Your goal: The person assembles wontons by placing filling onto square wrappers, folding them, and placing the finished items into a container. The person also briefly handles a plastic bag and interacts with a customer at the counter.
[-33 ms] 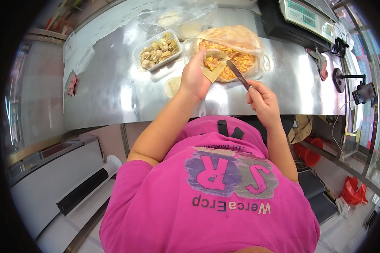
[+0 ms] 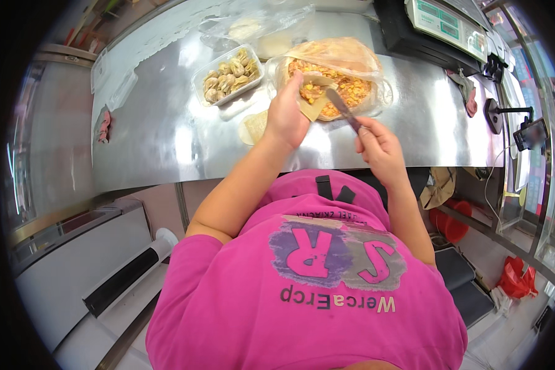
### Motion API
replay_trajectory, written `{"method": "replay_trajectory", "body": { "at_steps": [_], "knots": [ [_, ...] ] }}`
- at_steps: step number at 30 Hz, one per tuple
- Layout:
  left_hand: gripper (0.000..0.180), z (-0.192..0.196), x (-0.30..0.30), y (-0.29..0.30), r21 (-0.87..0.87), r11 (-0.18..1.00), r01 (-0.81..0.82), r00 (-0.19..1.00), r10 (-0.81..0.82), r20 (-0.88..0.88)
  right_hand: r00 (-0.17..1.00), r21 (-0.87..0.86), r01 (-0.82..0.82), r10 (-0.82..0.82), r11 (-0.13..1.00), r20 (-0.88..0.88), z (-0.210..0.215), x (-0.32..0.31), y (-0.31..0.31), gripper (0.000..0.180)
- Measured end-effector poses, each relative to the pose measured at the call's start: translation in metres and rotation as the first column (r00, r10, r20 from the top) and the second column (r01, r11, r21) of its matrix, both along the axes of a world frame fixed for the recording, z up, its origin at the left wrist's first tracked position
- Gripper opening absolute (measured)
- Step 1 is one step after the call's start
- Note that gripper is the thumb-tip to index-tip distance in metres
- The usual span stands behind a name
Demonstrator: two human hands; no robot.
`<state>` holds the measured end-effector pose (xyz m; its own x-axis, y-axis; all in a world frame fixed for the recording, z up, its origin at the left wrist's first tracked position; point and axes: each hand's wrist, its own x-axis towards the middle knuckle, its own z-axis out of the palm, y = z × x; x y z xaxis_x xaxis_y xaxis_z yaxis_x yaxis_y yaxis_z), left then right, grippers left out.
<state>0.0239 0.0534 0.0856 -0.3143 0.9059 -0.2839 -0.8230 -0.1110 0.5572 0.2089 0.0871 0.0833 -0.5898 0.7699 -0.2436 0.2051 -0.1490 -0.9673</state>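
Note:
My left hand [image 2: 288, 117] holds a thin, pale wonton wrapper [image 2: 315, 110] with a lump of yellow-and-orange filling [image 2: 311, 92] on it. In my right hand [image 2: 381, 148] is a narrow flat spreading knife [image 2: 343, 107], its tip by the wrapper's right edge. Just beyond both hands lies an open plastic bag [image 2: 345, 48] of the same chopped filling [image 2: 355, 89]. Pale wrappers [image 2: 254, 127] rest on the metal table beside my left wrist. Farther left, a clear plastic tub [image 2: 258, 82] contains several folded wontons [image 2: 227, 81].
A digital scale [image 2: 447, 28] stands at the table's far right, with a crumpled cloth [image 2: 465, 92] near it. A phone on a stand [image 2: 529, 132] is at the right edge. Another clear bag [image 2: 253, 23] lies at the back; a pink cloth [image 2: 103, 126] is on the left.
My right hand and the knife have shifted slightly left, toward the wrapper. My left hand has barely moved and still holds the wrapper.

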Motion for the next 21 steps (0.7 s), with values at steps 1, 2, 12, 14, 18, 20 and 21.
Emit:
{"method": "replay_trajectory", "body": {
  "at_steps": [1,2,12,14,18,20,21],
  "knots": [
    [0.038,-0.003,0.006,-0.001,0.040,0.999,0.016,0.998,-0.014,-0.058,1.000,-0.060,-0.002,0.002,0.998,-0.001,0.001,-0.003,-0.002,0.025],
    [0.037,-0.007,0.012,-0.003,0.108,0.992,0.068,0.980,-0.046,-0.194,1.000,-0.121,-0.005,0.004,0.993,-0.005,0.003,-0.008,-0.005,0.026],
    [0.016,0.008,-0.006,0.013,-0.123,0.957,0.261,0.107,-0.155,-0.982,0.971,-0.490,-0.062,-0.061,0.870,-0.231,0.031,0.003,-0.011,0.028],
    [0.015,0.003,-0.001,0.014,-0.128,0.969,0.209,0.267,-0.183,-0.946,0.963,-0.522,-0.046,-0.102,0.852,-0.251,0.034,0.005,-0.012,0.027],
    [0.022,-0.008,0.015,-0.003,-0.023,0.995,0.100,0.682,-0.085,-0.726,0.950,-0.572,-0.113,-0.079,0.812,-0.300,0.028,0.001,-0.012,0.028],
    [0.018,-0.003,0.014,-0.007,0.041,0.990,0.132,0.847,-0.091,-0.524,0.944,-0.554,-0.169,-0.028,0.815,-0.329,0.033,-0.003,-0.012,0.028],
    [0.017,0.007,0.014,-0.006,0.055,0.990,0.128,0.905,-0.094,-0.414,0.939,-0.540,-0.183,-0.018,0.821,-0.345,0.033,-0.007,-0.012,0.029]
  ]
}}
